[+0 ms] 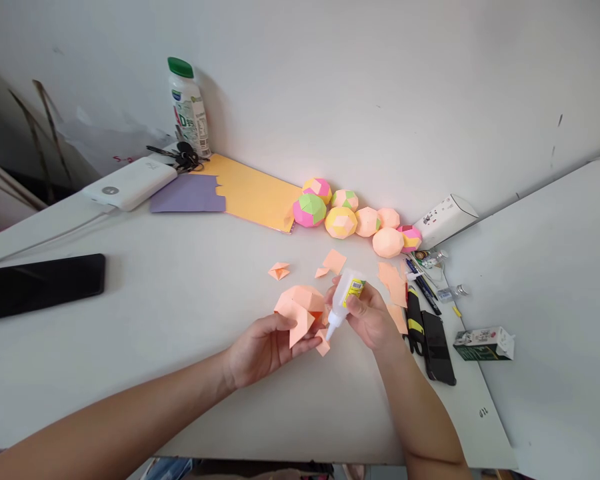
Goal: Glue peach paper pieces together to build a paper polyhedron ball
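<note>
A part-built ball of folded peach paper (300,308) was held just above the white table (180,373), near its front edge, with faceted panels closed on top and loose flaps hanging open at the side. It was gripped from below by the left hand (260,347), fingers curled and thumb pressed onto a flap. A small white glue bottle (344,300) with a yellow label was clasped in the right hand (373,320), fingers wrapped closed around it, and was tilted nozzle-down so that the tip met the paper's edge. Loose peach pieces (335,260) were scattered just behind the hands, and 1 lay under the nozzle. Further back, 8 finished paper balls (341,222), some peach, some pink, yellow and green, were lined against the wall beside an orange sheet (253,193) and a purple sheet (187,193). A green-capped bottle (187,107), keys (183,157) and a white power bank (130,183) were seen at the far left, a black phone (40,285) nearer. Pens (423,287), a second dark phone (437,347) and a small carton (483,343) lay to the right. The label printing was too small to be read.
</note>
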Tool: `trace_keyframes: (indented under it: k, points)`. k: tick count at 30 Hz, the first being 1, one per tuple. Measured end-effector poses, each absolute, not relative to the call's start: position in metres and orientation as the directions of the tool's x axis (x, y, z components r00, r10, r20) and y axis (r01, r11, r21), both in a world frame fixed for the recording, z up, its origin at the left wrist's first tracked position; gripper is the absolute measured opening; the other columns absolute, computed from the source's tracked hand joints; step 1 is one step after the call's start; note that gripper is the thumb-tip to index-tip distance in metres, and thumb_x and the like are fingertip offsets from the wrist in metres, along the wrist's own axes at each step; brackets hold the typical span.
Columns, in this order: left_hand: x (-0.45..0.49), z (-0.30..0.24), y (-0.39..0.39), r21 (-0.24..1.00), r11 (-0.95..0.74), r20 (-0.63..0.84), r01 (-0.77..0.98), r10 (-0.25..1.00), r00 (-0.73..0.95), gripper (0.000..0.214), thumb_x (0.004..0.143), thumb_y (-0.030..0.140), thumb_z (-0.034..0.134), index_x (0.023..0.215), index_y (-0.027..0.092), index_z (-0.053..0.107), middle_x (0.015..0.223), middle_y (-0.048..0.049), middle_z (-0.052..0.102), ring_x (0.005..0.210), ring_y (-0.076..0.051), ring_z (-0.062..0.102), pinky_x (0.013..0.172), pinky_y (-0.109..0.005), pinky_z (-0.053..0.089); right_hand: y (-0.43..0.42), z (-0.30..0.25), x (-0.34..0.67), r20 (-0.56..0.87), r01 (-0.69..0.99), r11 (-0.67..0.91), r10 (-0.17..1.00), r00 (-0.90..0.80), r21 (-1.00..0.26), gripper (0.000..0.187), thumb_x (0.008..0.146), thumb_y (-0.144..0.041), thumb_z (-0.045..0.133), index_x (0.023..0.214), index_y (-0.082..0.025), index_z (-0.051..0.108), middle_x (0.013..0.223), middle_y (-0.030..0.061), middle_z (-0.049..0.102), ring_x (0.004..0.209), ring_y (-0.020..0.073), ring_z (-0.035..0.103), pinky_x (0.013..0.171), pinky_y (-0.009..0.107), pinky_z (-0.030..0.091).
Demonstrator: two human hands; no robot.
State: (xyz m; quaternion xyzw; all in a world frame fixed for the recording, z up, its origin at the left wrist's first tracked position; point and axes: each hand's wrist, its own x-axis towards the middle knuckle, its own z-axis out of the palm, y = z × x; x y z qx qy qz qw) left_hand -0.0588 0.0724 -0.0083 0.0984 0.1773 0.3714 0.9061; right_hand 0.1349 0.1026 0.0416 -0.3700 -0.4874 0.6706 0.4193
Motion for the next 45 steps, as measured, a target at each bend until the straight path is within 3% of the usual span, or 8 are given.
trace_keyframes:
  k: [5,14,19,28,34,40,45]
  points:
    - [-0.058,-0.009,0.073,0.325,0.7,-0.242,-0.636,0.712,0.659,0.034,0.082,0.01,0.05,0.11,0.007,0.068,0.107,-0.0126,0.072,0.1,-0.022,0.066,0.093,-0.033,0.053,0.103,0.043,0.139,-0.115,-0.195,-0.206,0.91,-0.399,-0.959,0.032,0.079,-0.039,0.071,0.103,-0.02,0.062,0.082,0.0045,0.066,0.07,0.0165,0.057,0.061,0.03,0.045]
    - [-0.058,-0.01,0.071,0.326,0.744,-0.291,-0.584,0.666,0.686,0.032,0.08,0.011,0.053,0.106,0.006,0.07,0.1,-0.0124,0.073,0.09,-0.02,0.067,0.088,-0.03,0.054,0.099,0.042,0.133,0.048,-0.277,-0.013,0.976,-0.214,-0.961,0.039,0.076,-0.052,0.07,0.104,-0.026,0.06,0.088,0.0058,0.066,0.086,0.0233,0.06,0.071,0.038,0.049]
    - [-0.057,-0.008,0.069,0.367,0.732,-0.235,-0.574,0.67,0.704,0.035,0.076,0.01,0.058,0.109,0.01,0.069,0.1,-0.0109,0.071,0.094,-0.022,0.065,0.088,-0.032,0.052,0.094,0.039,0.126,0.089,-0.243,0.035,0.972,-0.217,-0.969,0.038,0.075,-0.052,0.071,0.1,-0.026,0.06,0.091,0.007,0.067,0.089,0.0251,0.06,0.07,0.039,0.05]
    - [-0.056,-0.003,0.07,0.384,0.709,-0.166,-0.592,0.683,0.711,0.035,0.077,0.009,0.058,0.111,0.014,0.067,0.096,-0.0089,0.07,0.085,-0.021,0.066,0.083,-0.032,0.051,0.088,0.036,0.128,0.066,-0.189,0.0,0.937,-0.344,-0.982,0.046,0.073,-0.051,0.073,0.107,-0.026,0.056,0.093,0.0072,0.068,0.081,0.024,0.063,0.061,0.036,0.05]
    - [-0.055,0.001,0.069,0.373,0.722,-0.183,-0.582,0.673,0.717,0.033,0.078,0.009,0.058,0.11,0.012,0.068,0.092,-0.009,0.072,0.082,-0.019,0.066,0.081,-0.032,0.053,0.089,0.034,0.128,0.112,-0.182,0.062,0.954,-0.277,-0.981,0.045,0.074,-0.049,0.073,0.109,-0.026,0.056,0.095,0.0072,0.068,0.082,0.0233,0.064,0.063,0.036,0.05]
    - [-0.057,-0.005,0.07,0.36,0.715,-0.174,-0.6,0.683,0.709,0.034,0.077,0.006,0.057,0.108,0.013,0.069,0.098,-0.0098,0.072,0.086,-0.02,0.067,0.083,-0.032,0.053,0.089,0.038,0.127,0.047,-0.202,-0.022,0.943,-0.331,-0.979,0.046,0.072,-0.053,0.073,0.106,-0.024,0.058,0.087,0.007,0.068,0.082,0.0247,0.063,0.06,0.036,0.05]
    - [-0.058,-0.01,0.07,0.336,0.737,-0.24,-0.586,0.669,0.704,0.034,0.078,0.006,0.056,0.109,0.011,0.069,0.102,-0.011,0.071,0.093,-0.021,0.066,0.085,-0.032,0.053,0.102,0.042,0.138,0.005,-0.347,-0.058,0.984,-0.18,-0.936,0.037,0.077,-0.053,0.068,0.103,-0.027,0.061,0.089,0.0028,0.067,0.08,0.0194,0.063,0.068,0.035,0.053]
